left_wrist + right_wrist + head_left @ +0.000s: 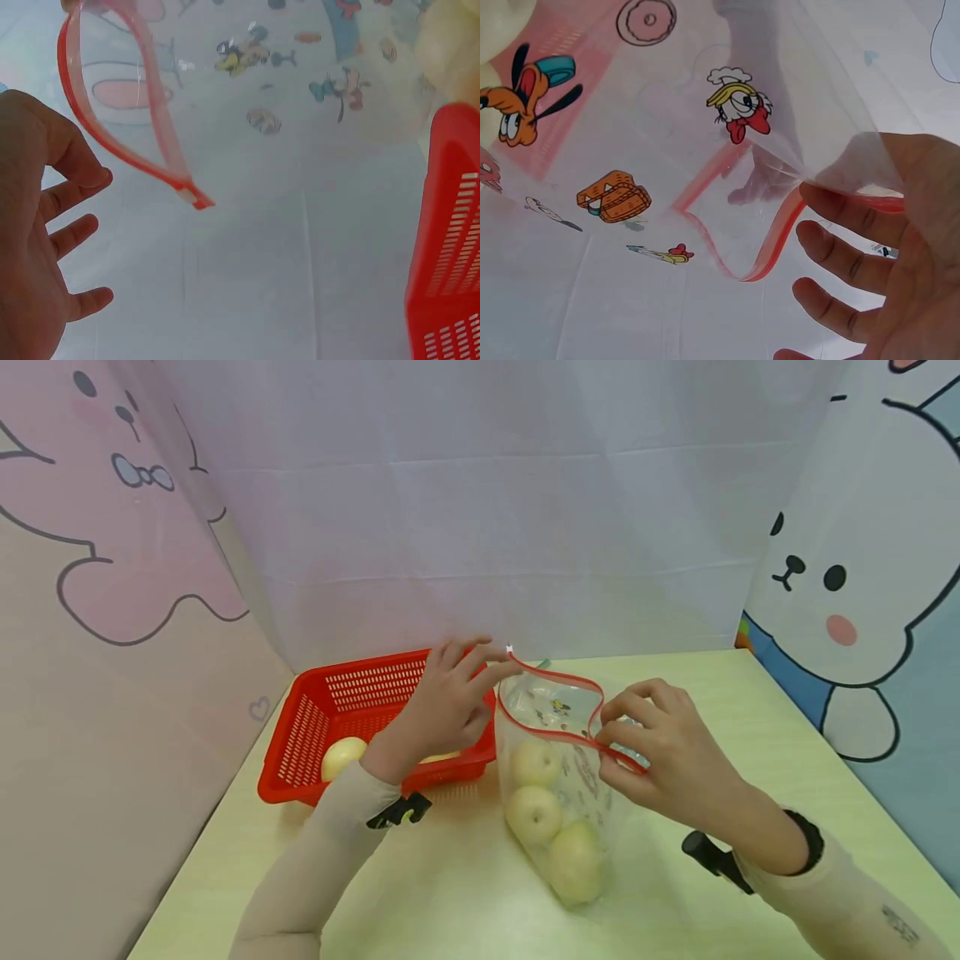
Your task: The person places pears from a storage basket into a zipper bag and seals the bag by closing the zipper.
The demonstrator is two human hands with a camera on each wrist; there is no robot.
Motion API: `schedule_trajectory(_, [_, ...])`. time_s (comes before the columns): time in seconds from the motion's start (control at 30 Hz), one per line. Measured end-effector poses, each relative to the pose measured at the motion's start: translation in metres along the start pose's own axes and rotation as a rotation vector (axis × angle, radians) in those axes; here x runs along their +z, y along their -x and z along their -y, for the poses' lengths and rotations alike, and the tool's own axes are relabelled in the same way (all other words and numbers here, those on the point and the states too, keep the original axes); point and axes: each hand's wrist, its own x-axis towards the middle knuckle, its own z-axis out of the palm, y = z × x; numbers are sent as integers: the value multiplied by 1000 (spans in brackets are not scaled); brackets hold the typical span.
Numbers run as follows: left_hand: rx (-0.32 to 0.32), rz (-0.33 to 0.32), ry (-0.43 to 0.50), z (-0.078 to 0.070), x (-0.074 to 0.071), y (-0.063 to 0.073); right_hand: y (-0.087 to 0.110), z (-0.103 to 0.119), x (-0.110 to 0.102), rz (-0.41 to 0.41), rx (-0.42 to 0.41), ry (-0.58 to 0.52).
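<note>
one table (750, 718) w/ a red basket (315, 727) at back left, fruit inside. clear zip bag (558, 777) stands just right of it, 3 pale fruits in it. right hand (663, 747) pinches the bag's red rim; left hand (450, 702), fingers spread, touches the rim's far corner.

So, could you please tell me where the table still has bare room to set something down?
Bare table lies right of the zip bag, up to the rabbit wall, and along the near edge between both forearms. It is crowded at the middle, where the red basket, left hand and right hand meet.
</note>
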Motion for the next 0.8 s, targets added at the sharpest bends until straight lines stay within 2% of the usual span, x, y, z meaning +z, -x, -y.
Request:
schedule_trajectory(0.07, [-32, 15, -25, 11, -2, -4, -1, 0, 0, -4, -9, -2])
schedule_trajectory(0.13, [-75, 58, -52, 22, -2, -9, -1, 1, 0, -9, -18, -6])
schedule_trajectory(0.23, [-153, 175, -77, 35, 3, -15, -2, 2, 0, -17, -33, -10])
schedule_trajectory(0.33, [-228, 302, -63, 45, 12, -19, -2, 3, -1, -11, -35, -16])
schedule_trajectory(0.4, [-258, 354, -43, 50, 17, -21, -3, 4, -1, -2, -29, -16])
schedule_trajectory(0.5, [-283, 366, -8, 55, 23, -22, -3, 6, -2, 11, -21, -17])
schedule_trajectory(0.8, [-326, 313, 43, 61, 28, -22, -2, 4, -4, -20, -52, 5])
